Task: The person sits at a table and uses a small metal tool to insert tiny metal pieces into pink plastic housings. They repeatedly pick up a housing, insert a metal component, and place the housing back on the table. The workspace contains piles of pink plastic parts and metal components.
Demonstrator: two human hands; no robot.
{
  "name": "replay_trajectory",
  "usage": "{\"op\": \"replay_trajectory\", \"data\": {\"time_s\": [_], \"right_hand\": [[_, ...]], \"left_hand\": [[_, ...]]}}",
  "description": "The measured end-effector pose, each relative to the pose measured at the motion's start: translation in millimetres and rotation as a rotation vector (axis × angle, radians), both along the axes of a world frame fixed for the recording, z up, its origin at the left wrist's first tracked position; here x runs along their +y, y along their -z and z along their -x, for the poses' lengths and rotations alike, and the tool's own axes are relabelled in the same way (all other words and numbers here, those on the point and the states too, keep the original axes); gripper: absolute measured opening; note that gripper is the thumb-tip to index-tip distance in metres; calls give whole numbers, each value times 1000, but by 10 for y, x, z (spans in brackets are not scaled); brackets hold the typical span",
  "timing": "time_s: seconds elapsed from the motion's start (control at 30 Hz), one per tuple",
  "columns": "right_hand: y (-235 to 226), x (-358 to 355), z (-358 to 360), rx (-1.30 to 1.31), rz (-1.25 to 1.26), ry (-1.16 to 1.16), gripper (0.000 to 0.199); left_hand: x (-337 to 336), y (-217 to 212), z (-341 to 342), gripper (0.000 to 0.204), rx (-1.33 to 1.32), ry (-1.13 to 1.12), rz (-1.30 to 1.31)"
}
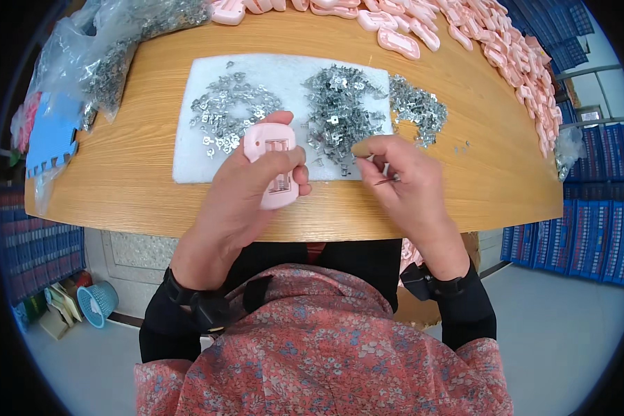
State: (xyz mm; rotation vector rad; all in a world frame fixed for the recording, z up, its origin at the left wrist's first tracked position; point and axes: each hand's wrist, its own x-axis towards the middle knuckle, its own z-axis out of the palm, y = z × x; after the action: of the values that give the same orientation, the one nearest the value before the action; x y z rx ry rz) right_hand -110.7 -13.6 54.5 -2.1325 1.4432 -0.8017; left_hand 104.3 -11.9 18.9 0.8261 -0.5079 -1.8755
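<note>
The left hand point(239, 197) holds a pink plastic piece point(274, 166) above the near edge of the counter point(139, 173). Its fingers point(284, 161) are curled around the piece: the thumb lies across the front face, and the other fingers come around from behind, with one fingertip showing at the top edge. The piece is flat and rounded, with a small hole near its upper left corner and a rectangular opening with thin metal strips in the middle. It is tilted a little, with its lower end toward the person.

The right hand point(405, 184) is just beside it, over the right end of the white foam mat point(270, 69). Its fingers point(367, 148) are pressed together in a pinch, and a thin dark metal bit point(387, 181) sticks out from the hand toward the left. What exactly the fingertips hold is too small to tell.

On the mat lie two heaps of small silver metal clips point(336, 111), one on the left and one denser in the middle, and a third heap lies on the bare wood at the right. Many more pink pieces point(492, 48) are spread along the far and right edge of the counter. A clear plastic bag with metal parts point(111, 55) rests at the far left corner.
</note>
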Motion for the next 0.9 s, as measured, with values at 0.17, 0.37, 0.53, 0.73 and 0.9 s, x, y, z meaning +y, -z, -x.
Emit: {"op": "replay_trajectory", "data": {"time_s": [0.17,0.37,0.53,0.73,0.9], "right_hand": [[117,-101,-157,84,108,-160,22],[180,-193,-283,210,168,-230,19],[95,-224,-229,45,-11,-201,18],[-194,-178,-252,-235,-289,-130,17],[-311,-157,-337,-144,-334,-151,12]], "left_hand": [[58,15,-42,57,-18,-19,2],[93,-25,-54,55,-14,-16,-17],[106,32,-79,43,26,37,14],[90,34,-54,55,162,125,-29],[139,-40,49,53,71,174,-54]]}}
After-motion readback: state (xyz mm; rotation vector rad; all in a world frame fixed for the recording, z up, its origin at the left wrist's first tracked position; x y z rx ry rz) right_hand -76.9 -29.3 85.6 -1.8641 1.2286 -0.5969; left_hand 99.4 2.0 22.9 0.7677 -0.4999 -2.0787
